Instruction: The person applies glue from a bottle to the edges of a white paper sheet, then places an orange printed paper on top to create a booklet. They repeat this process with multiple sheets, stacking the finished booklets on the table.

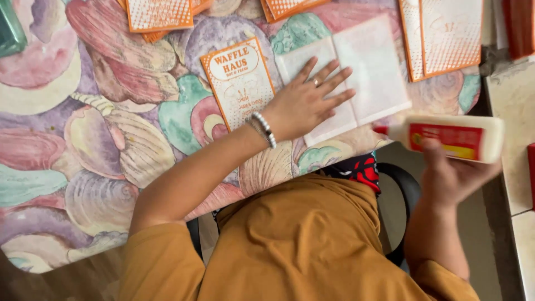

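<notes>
Head view looks down on a table covered with a cloth (111,139) printed in pastel seashells, where a person in a mustard-yellow shirt (301,245) sits on a black chair (409,192). Their left hand (306,100) lies flat, palm down, fingers spread and straight, pressing on an opened white paper sheet (373,72) that rests on the cloth near the table's front edge; a ring shows on one finger and a beaded bracelet (263,129) circles the wrist. Just beside that hand, touching or nearly touching its heel, lies an orange-bordered printed card (237,78), tilted slightly. The right hand (451,178) is off the table's edge, fingers wrapped closed around a white glue bottle (446,136) with a red label, held on its side with its red tip pointing toward the white sheet, close to the sheet's lower right corner but apart from it. More orange-bordered cards lie farther back: a small stack at the top left (159,14), another at the top middle (284,6), and a larger pair at the top right (446,36). A tiled pale counter (510,111) runs along the right side.
</notes>
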